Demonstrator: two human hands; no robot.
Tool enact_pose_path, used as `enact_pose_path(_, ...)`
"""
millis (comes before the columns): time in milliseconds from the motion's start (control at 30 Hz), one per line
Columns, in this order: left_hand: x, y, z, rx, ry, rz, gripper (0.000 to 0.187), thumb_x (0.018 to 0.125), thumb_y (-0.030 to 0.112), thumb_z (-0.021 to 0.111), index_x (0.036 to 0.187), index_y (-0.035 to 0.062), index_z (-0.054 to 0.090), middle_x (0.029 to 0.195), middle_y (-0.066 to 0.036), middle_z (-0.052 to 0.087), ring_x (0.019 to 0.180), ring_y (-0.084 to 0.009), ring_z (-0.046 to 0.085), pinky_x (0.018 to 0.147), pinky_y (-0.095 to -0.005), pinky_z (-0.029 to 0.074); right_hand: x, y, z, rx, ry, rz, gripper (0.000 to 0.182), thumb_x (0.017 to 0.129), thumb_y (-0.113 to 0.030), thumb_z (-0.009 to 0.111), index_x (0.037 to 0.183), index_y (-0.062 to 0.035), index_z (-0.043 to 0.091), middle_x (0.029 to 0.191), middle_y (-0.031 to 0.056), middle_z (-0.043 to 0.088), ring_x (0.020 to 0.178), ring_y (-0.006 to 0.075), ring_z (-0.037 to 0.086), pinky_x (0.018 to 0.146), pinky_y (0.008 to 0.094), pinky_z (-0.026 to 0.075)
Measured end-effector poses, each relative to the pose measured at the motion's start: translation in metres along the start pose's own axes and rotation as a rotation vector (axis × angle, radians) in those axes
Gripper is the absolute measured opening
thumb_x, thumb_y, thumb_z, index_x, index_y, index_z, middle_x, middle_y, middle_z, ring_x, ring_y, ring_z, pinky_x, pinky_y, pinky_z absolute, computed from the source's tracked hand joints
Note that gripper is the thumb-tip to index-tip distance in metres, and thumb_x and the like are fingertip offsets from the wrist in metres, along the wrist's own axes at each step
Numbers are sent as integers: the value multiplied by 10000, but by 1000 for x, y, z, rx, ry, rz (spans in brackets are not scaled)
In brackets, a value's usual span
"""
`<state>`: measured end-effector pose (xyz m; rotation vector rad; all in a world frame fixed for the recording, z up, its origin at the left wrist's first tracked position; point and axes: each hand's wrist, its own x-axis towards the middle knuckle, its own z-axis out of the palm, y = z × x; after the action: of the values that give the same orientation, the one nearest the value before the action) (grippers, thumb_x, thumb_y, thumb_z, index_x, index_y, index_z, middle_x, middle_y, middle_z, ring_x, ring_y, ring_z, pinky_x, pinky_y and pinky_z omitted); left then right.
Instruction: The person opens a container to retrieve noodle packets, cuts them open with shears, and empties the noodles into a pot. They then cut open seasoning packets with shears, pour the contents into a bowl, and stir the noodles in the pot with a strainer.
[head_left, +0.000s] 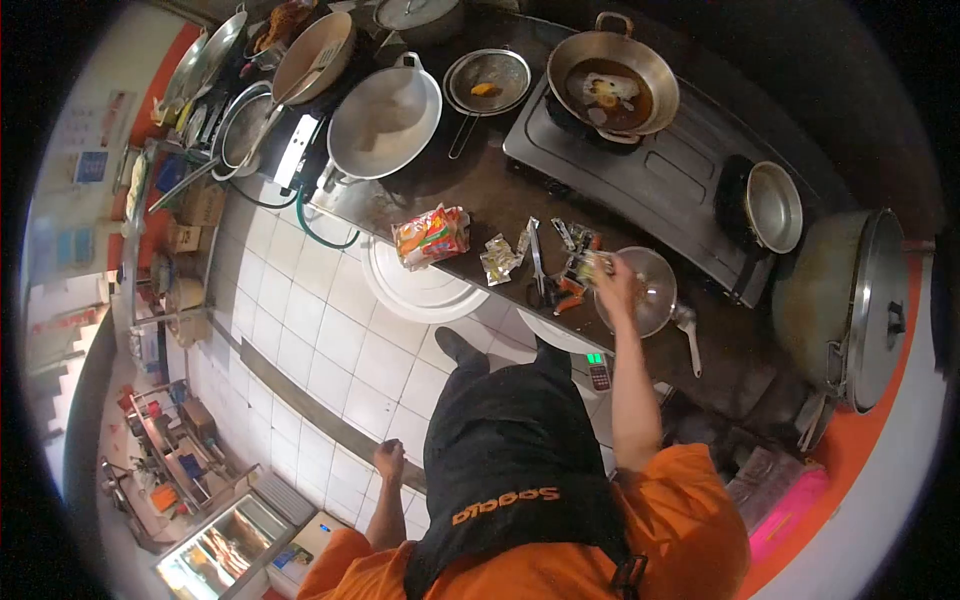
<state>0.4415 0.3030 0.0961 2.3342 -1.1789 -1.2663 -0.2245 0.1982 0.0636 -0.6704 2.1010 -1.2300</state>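
Note:
My right hand (614, 286) reaches out to the dark counter and holds a small seasoning sachet (590, 266) over the rim of a clear bowl (650, 290). Just left of the bowl lie scissors (540, 275), more small sachets (498, 258) and an opened orange noodle packet (432, 236). My left hand (388, 460) hangs down at my side above the tiled floor, fingers curled and holding nothing. I wear an orange shirt and a black apron.
A wok (612, 90) with oil and food sits on the gas stove, a small pan (773, 207) on the burner to its right. A strainer (487, 82), a large white pan (385, 122) and a big lidded pot (850, 300) crowd the counter. A spoon (690, 338) lies by the bowl.

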Motion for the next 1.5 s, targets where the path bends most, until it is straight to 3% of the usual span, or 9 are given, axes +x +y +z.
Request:
enact_pose_path(200, -8, 32, 11, 40, -127, 63, 269, 868, 171, 665, 1039, -36, 684, 839, -108, 704, 704, -168, 676, 578, -303, 565, 28, -33, 119, -168, -402, 4, 302, 868, -218, 705, 1094, -24, 659, 738, 88, 705, 724, 264, 691, 677, 386, 533)
enact_pose_path(267, -10, 46, 10, 7, -105, 91, 279, 875, 182, 669, 1062, -26, 680, 865, -103, 707, 728, -166, 678, 593, -304, 568, 41, -27, 112, -466, -53, -265, 316, 832, -125, 676, 1135, -42, 642, 960, 137, 723, 886, 314, 691, 765, 427, 531)
enact_pose_path(333, -15, 61, 1, 9, -78, 106, 283, 880, 189, 671, 1080, -12, 676, 896, -101, 709, 763, -168, 685, 608, -306, 573, 41, -56, 73, -798, -107, -260, 442, 829, -95, 641, 1265, -87, 568, 1258, 198, 579, 1191, 416, 532, 964, 508, 454)
enact_pose_path(600, -12, 36, -6, 3, -105, 72, 288, 892, 202, 676, 1108, 12, 665, 961, -101, 711, 829, -190, 698, 643, -319, 586, 71, -41, 48, -882, -399, 45, 281, 948, -113, 473, 1176, 29, 553, 1252, 251, 571, 1192, 429, 549, 993, 506, 479)
enact_pose_path(700, -10, 57, 2, 35, -143, 98, 284, 903, 192, 677, 1122, 12, 660, 973, -101, 708, 846, -190, 694, 658, -316, 585, 76, -29, 43, -1032, -439, -127, 250, 922, -73, 490, 1129, 34, 582, 1224, 254, 578, 1193, 424, 549, 984, 507, 484)
enact_pose_path(1000, 0, 123, 30, 112, -229, 270, 289, 915, 172, 666, 1150, 5, 653, 1023, -120, 708, 911, -214, 698, 709, -336, 583, 64, -15, 46, -1177, -503, -305, 942, 613, -287, 915, 1355, -13, 404, 1184, 232, 612, 1173, 382, 577, 974, 485, 488)
enact_pose_path(1233, -18, 202, 45, 216, -270, 390, 286, 905, 160, 660, 1141, -1, 665, 1101, -148, 712, 977, -269, 711, 829, -365, 559, 71, -49, 26, -1127, -477, -353, 367, 672, -311, 866, 898, -71, 703, 1005, 131, 690, 1044, 341, 628, 910, 471, 462)
enact_pose_path(1400, -45, 314, 86, -6, -509, 466, 446, 899, 134, 710, 1303, 21, 560, 1260, -122, 627, 1128, -212, 613, 902, -356, 547, 37, -156, -34, -659, -657, -258, 303, 722, -331, 845, 895, -120, 713, 908, 76, 704, 922, 243, 654, 847, 399, 461)
enact_pose_path(1500, -98, 420, 120, 27, -447, 952, 637, 855, 83, 751, 1413, 28, 449, 1418, -152, 510, 1247, -227, 540, 959, -380, 527, 4, -226, -49, -401, -900, -288, 311, 732, -290, 850, 892, -69, 700, 876, 57, 708, 833, 168, 658, 773, 333, 484)
